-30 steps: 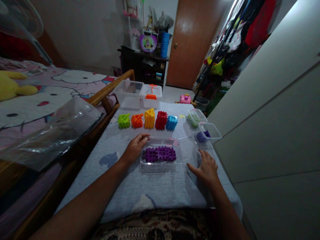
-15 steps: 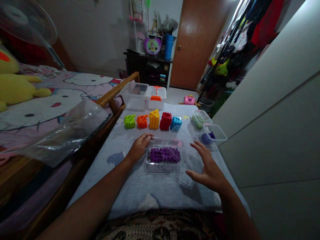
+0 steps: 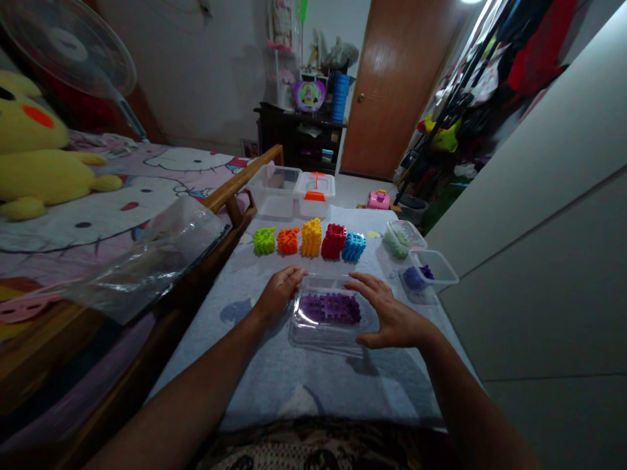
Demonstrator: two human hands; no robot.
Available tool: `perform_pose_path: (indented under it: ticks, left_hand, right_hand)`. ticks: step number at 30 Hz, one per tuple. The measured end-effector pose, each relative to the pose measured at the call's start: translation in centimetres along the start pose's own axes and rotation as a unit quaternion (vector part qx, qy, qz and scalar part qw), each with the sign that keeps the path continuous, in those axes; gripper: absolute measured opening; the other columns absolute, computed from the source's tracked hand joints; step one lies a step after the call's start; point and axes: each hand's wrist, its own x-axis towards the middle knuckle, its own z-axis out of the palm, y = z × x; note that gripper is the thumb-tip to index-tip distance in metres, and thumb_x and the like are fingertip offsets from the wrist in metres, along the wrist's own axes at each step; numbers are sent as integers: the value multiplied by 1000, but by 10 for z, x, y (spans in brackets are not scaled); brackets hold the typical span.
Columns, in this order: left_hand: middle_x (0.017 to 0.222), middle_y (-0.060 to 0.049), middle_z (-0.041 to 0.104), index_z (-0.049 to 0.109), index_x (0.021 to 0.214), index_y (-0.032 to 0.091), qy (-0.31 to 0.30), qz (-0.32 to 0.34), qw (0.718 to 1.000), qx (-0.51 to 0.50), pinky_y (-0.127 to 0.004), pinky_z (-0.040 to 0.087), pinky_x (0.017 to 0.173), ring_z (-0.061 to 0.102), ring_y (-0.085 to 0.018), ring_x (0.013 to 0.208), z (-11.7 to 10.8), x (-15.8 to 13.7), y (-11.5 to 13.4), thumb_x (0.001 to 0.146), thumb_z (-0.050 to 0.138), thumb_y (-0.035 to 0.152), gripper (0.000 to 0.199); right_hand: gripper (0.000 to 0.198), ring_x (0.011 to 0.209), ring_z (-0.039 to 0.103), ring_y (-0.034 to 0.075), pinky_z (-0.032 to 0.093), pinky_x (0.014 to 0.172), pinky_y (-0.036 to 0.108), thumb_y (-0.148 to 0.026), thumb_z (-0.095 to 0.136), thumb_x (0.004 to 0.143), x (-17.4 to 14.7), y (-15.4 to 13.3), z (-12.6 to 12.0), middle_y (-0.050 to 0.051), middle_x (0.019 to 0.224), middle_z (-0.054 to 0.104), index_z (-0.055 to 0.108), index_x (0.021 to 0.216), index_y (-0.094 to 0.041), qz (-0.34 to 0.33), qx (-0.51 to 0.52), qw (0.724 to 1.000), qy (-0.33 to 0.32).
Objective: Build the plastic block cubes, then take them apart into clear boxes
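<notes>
A clear plastic container (image 3: 313, 336) with purple interlocking blocks (image 3: 333, 308) inside stands on the cloth in front of me. My left hand (image 3: 285, 287) pinches its far left corner between thumb and fingers. Around the container's right end, my right hand (image 3: 385, 310) is spread, thumb at the near side and fingers at the far side; firm contact cannot be made out. Beyond it stand block stacks in a row: lime green (image 3: 264, 241), orange (image 3: 288, 241), yellow (image 3: 311, 238), red (image 3: 334, 242) and blue (image 3: 353, 247).
To the right are a clear tub with pale green pieces (image 3: 398, 243) and another with dark violet blocks (image 3: 417, 277). A large clear bin (image 3: 274, 196) and an orange-latched box (image 3: 316, 196) stand at the back. A wooden bed rail (image 3: 240, 179) and a plastic bag (image 3: 161, 254) border the left.
My right hand has moved left, from beside the container to around its right end. My left hand stays at the far left corner. The whole view has shifted slightly.
</notes>
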Motion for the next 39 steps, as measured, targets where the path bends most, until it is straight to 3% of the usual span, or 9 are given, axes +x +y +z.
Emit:
perform_pose_path:
  ticks: [10, 18, 24, 28, 31, 34, 35, 37, 39]
  left_hand:
    - [62, 4, 52, 65, 100, 15, 5, -17, 1000, 4, -24, 34, 53, 45, -12, 54, 2, -1, 4, 77, 67, 47, 39]
    - [65, 4, 50, 62, 112, 16, 18, 1, 999, 44, -24, 32, 53, 44, -12, 56, -1, 1, -4, 78, 68, 44, 45]
    - [69, 3, 53, 62, 110, 15, 14, 0, 999, 41, -25, 34, 53, 44, -12, 55, 3, -3, 2, 79, 64, 48, 46]
    - [66, 3, 51, 64, 108, 15, 33, 18, 996, 86, -25, 36, 57, 47, -14, 59, 3, -4, 4, 79, 64, 45, 42]
    - [67, 3, 51, 65, 110, 15, 38, 29, 993, 109, -26, 37, 59, 48, -14, 61, 2, -5, 5, 80, 62, 42, 40]
    - [67, 3, 50, 65, 111, 15, 45, 39, 992, 114, -25, 37, 59, 48, -14, 62, 2, -5, 5, 81, 62, 40, 40]
    - [67, 4, 49, 65, 112, 15, 48, 43, 992, 113, -25, 37, 59, 48, -14, 61, 2, -5, 5, 81, 62, 40, 39]
    - [65, 5, 47, 65, 112, 16, 52, 48, 991, 110, -25, 36, 58, 47, -14, 60, 2, -6, 5, 81, 62, 38, 39]
    - [64, 5, 46, 65, 112, 16, 55, 51, 992, 105, -25, 35, 57, 45, -13, 59, 3, -6, 5, 81, 62, 37, 38]
  right_hand:
    - [101, 150, 12, 38, 16, 119, 58, -37, 81, 65, 15, -4, 7, 16, 163, 19, 32, 152, -22, 1, -18, 1000, -22]
    - [102, 151, 4, 37, 13, 119, 60, -36, 80, 68, 6, -3, 9, 12, 166, 11, 27, 155, -26, 28, -14, 999, -28]
    - [100, 152, 1, 37, 12, 119, 61, -42, 79, 69, -2, 2, 8, 12, 166, 10, 27, 154, -27, 22, 9, 999, -26]
    - [92, 151, 9, 34, 18, 119, 56, -50, 74, 75, -10, 7, 14, 12, 165, 13, 29, 152, -28, 43, 81, 994, 52]
    - [76, 143, 32, 32, 34, 113, 53, -51, 68, 81, -13, 12, 27, 14, 157, 31, 37, 145, -26, 120, 164, 963, 178]
    - [62, 105, 60, 25, 54, 85, 41, -51, 65, 82, -13, 15, 40, 12, 123, 58, 46, 133, -22, 204, 276, 904, 254]
    - [58, 89, 63, 21, 55, 73, 36, -51, 65, 82, -12, 15, 44, 8, 106, 62, 49, 129, -21, 222, 313, 885, 264]
    - [53, 63, 56, 15, 49, 56, 28, -50, 65, 81, -11, 12, 48, -3, 75, 56, 51, 122, -20, 237, 381, 853, 269]
    - [51, 50, 47, 12, 43, 46, 25, -51, 67, 79, -9, 7, 49, -9, 60, 47, 52, 117, -20, 241, 439, 823, 267]
